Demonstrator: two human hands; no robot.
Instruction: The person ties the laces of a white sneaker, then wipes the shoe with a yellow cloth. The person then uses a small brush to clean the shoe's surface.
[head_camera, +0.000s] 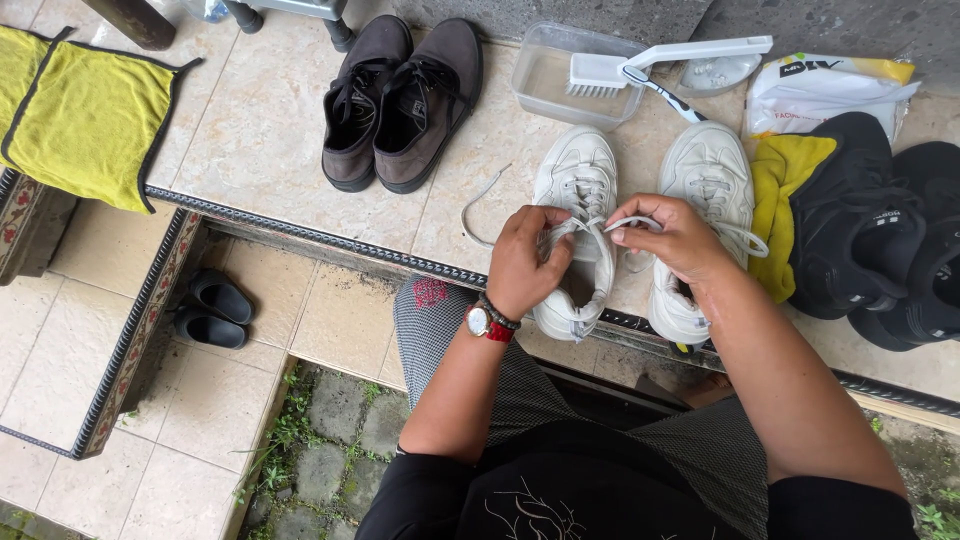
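The left white sneaker (578, 215) lies on the tiled surface (270, 140) with its long axis running away from the person, toe toward the far wall and heel at the ledge's near edge. Its partner, the right white sneaker (705, 200), lies just beside it, pointing the same way.

The left hand (527, 262) sits over the tongue and opening of the left sneaker, its grip pressed together around the white lace (590, 226) at the upper eyelets. The right hand (672, 237) hovers between the two sneakers, its grip pinching the other stretch of the same lace between thumb and forefinger, the remaining fingers loosely curled. A loose lace end (478, 205) curls onto the tiles to the left of the shoe.

Beyond the sneakers stands a clear plastic tub (560, 80) with a white scrubbing brush (660, 58) across its rim. A pair of brown shoes (400, 100) rests farther left, and a yellow cloth (85, 120) hangs at the far left.
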